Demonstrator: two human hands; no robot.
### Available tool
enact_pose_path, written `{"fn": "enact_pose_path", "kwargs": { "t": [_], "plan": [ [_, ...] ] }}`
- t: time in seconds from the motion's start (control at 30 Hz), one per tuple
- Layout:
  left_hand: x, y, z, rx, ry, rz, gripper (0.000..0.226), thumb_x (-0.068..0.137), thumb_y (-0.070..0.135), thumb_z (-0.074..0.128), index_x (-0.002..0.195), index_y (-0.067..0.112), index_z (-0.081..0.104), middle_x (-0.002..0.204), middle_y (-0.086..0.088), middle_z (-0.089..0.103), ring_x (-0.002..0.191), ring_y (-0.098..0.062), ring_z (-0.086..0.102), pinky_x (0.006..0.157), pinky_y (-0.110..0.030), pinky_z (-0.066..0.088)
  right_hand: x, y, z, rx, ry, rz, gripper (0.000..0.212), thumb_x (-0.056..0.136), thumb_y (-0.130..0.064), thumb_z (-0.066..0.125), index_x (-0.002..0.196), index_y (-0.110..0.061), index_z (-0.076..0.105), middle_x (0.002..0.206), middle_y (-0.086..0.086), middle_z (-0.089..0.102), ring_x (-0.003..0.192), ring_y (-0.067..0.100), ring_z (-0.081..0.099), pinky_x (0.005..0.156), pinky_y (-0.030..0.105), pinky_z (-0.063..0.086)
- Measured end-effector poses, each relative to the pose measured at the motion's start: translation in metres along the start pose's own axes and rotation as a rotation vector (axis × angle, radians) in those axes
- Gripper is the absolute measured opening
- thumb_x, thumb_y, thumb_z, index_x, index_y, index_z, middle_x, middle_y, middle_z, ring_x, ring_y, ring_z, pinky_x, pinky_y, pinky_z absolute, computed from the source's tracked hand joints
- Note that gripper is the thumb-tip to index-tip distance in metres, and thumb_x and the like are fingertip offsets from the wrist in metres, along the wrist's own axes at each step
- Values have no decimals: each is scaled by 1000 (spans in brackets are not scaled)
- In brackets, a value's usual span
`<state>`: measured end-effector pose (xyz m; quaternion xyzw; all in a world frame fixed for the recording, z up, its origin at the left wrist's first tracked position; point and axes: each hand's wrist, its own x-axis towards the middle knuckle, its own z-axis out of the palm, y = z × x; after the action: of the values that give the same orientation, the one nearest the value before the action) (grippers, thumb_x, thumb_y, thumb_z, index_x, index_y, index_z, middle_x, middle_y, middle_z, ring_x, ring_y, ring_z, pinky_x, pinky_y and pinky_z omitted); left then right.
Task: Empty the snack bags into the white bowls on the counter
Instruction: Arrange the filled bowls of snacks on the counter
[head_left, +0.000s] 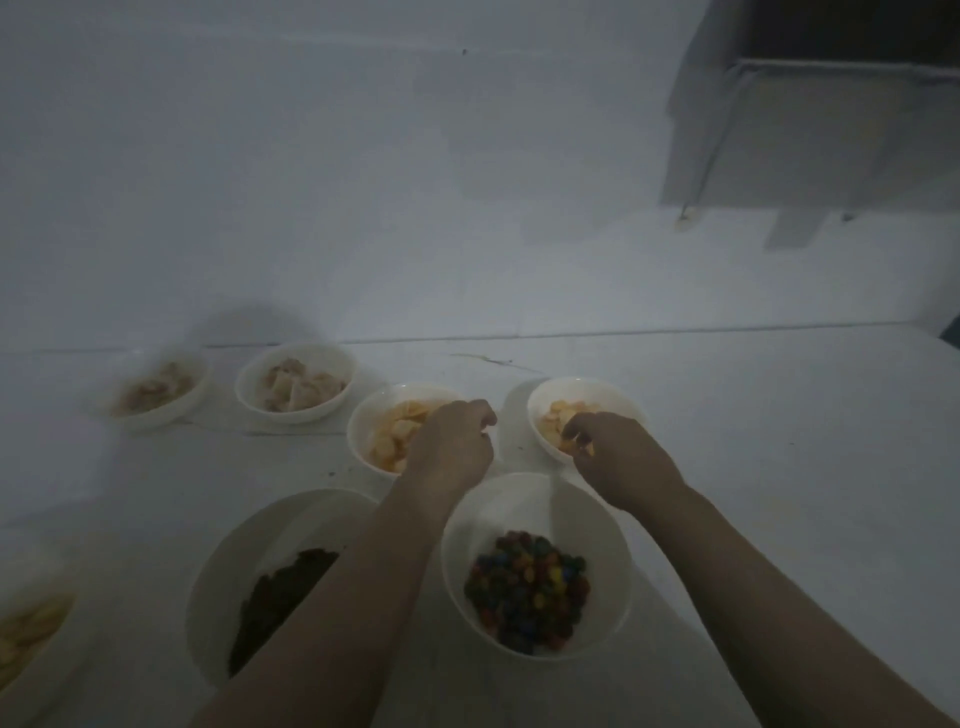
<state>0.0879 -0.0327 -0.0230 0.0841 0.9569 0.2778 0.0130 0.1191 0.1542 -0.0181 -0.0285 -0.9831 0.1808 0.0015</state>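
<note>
Reaching hands over white bowls on the tabletop (753, 415).
Left hand (452, 441) curled, apparently empty, above one chip bowl (363, 415); right hand (618, 452) pinches a chip (574, 447) at another chip bowl (587, 388).

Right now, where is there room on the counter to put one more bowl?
The bare white counter right of the white bowl of orange chips and the white bowl of coloured candies is free. It is crowded to the left, around the white bowl of dark brown snack, where bowls sit close together and both arms reach across.
</note>
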Motion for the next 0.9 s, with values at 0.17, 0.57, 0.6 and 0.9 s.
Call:
{"fn": "enact_pose_path", "kwargs": {
  "t": [0.17,0.57,0.6,0.9],
  "plan": [
    [10,-3,10,176,-81,-203,39,92,9,52,130,16,54,129,-7,56,114,-27,55,95,-40,48,19,22,19,-63,-115,-81,35,90,-10,53,119,-27,61,118,-1,62,104,22,58,85,41,53],
    [44,-18,22,176,-33,-194,40,88,7,46,113,30,68,112,-1,66,103,-27,59,84,-40,52,66,33,38,-26,3,-162,41,91,-1,43,118,-28,59,116,-1,59,104,23,55,77,39,51],
    [50,-17,21,164,-23,-189,40,88,7,47,112,31,68,112,-1,66,102,-26,59,84,-39,52,73,33,38,-31,5,-161,42,91,0,42,118,-27,59,116,-1,59,105,23,55,76,38,50],
    [91,-20,23,180,36,-184,43,86,0,51,116,28,67,120,-2,62,110,-28,57,87,-41,51,129,30,35,-43,40,-164,38,92,-1,41,119,-22,59,115,4,59,105,26,54,70,32,41]
  ]
}}
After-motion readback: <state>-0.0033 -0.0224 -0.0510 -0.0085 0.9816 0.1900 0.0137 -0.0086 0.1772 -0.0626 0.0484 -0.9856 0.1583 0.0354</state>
